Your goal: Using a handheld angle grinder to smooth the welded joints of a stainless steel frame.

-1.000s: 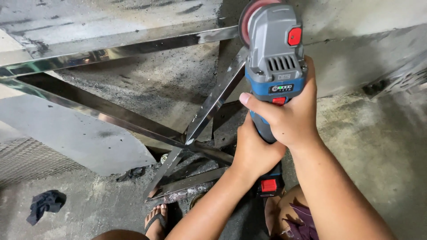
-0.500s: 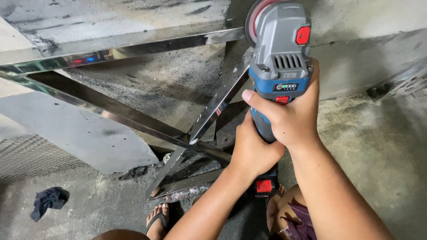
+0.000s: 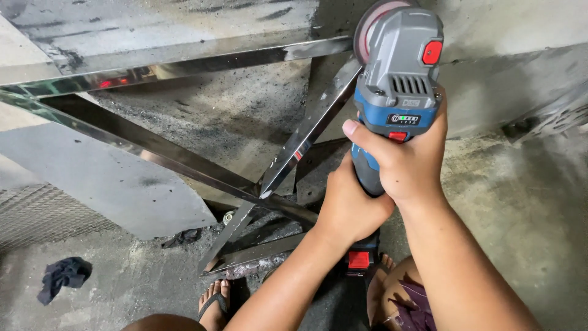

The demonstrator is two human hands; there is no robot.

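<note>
Evidently mid-grinding: right hand (image 3: 409, 160) and left hand (image 3: 350, 208) both clench the angle grinder (image 3: 397, 79), its disc (image 3: 369, 30) against the steel frame (image 3: 306, 132), where steady pressure seems needed.

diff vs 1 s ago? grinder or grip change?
The angle grinder sits slightly higher and further right in the head view, its disc at the shiny steel frame. Some of that may be camera motion. Unchanged: right hand wraps the body, left hand holds the handle below; dark rag on the floor.
</note>
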